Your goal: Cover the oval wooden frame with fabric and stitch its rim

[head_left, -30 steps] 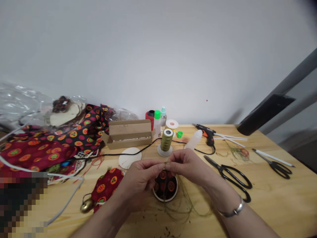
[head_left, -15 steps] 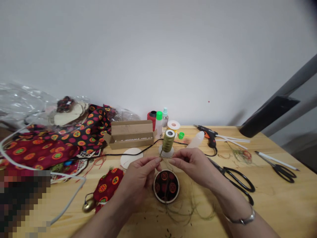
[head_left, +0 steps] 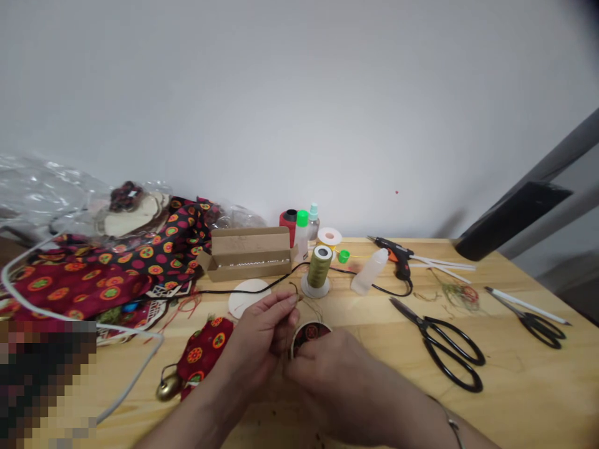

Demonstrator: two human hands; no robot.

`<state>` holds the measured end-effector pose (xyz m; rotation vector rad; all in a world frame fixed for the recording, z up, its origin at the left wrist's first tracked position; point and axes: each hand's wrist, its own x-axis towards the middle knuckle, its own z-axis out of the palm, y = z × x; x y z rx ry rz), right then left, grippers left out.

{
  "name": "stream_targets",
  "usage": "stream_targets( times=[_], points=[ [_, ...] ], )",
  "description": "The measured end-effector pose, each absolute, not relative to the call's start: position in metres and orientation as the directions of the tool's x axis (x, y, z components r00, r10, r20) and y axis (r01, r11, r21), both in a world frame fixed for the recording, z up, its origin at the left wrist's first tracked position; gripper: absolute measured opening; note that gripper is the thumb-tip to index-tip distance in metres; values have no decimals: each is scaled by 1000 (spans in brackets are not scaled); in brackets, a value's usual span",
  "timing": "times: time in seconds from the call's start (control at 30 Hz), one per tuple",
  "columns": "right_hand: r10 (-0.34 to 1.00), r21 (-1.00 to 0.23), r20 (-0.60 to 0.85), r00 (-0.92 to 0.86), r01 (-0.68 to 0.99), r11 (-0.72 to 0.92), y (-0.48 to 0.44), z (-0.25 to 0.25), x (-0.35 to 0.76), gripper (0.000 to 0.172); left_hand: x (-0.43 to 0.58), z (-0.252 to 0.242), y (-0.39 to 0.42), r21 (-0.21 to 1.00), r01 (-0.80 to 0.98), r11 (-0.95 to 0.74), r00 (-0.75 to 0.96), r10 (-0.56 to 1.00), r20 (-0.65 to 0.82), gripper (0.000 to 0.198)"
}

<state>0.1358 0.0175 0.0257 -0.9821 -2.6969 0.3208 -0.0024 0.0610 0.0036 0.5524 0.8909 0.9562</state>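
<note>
Between thumb and forefinger, my left hand [head_left: 264,333] pinches olive thread [head_left: 294,288], whose end sticks up above the fingertips. My right hand [head_left: 334,374] is closed low in front, close beside the left, with its fingertips hidden; a strand seems to run down between the two hands. Partly behind the right hand lies a round, pale-rimmed piece covered in dark patterned fabric [head_left: 311,333]. Just beyond the hands stands a spool of olive thread [head_left: 320,268]. Left of my left hand is a red patterned fabric piece [head_left: 208,349] with a brass bell [head_left: 168,386].
Large black scissors [head_left: 440,343] lie to the right, smaller scissors [head_left: 538,327] farther out. Behind are a glue gun [head_left: 395,252], a white squeeze bottle [head_left: 369,272] and an open cardboard box [head_left: 248,268]. Patterned cloth [head_left: 178,249] is heaped at left, and a white cable [head_left: 60,315] crosses there.
My right hand has moved down and left from the thread near the spool, now covering part of the round piece. My left hand keeps its pinch, almost in place.
</note>
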Motion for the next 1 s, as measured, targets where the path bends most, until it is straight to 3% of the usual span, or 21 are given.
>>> stream_targets(
  times=[0.07, 0.13, 0.2, 0.27, 0.33, 0.4, 0.53, 1.0],
  points=[
    [544, -253, 249, -801, 488, 835, 15, 26, 137, 24, -1, 5, 61, 738, -472, 482, 262, 876, -405, 18],
    [517, -304, 408, -753, 422, 854, 16, 30, 142, 26, 0, 7, 60, 735, -479, 480, 243, 877, -414, 20],
    [637, -444, 546, -545, 457, 771, 21, 34, 148, 21, 2, 9, 59, 731, -476, 488, 246, 873, -422, 20],
    [794, -637, 560, -235, 491, 595, 30, 34, 153, 17, 2, 9, 57, 735, -456, 502, 271, 865, -422, 19],
    [901, -820, 433, -36, 399, 410, 42, 29, 154, 7, 3, 9, 56, 748, -427, 508, 289, 861, -420, 19],
    [974, -952, 224, -19, 211, 223, 52, 21, 153, 11, 3, 8, 55, 767, -402, 501, 292, 863, -411, 20],
    [996, -998, -36, -76, -48, -40, 58, 12, 146, 26, 4, 5, 53, 779, -376, 502, 311, 860, -404, 18],
    [975, -978, -166, -150, -104, -182, 53, 19, 146, 20, 7, 4, 50, 810, -317, 494, 321, 859, -398, 17]
  ],
)
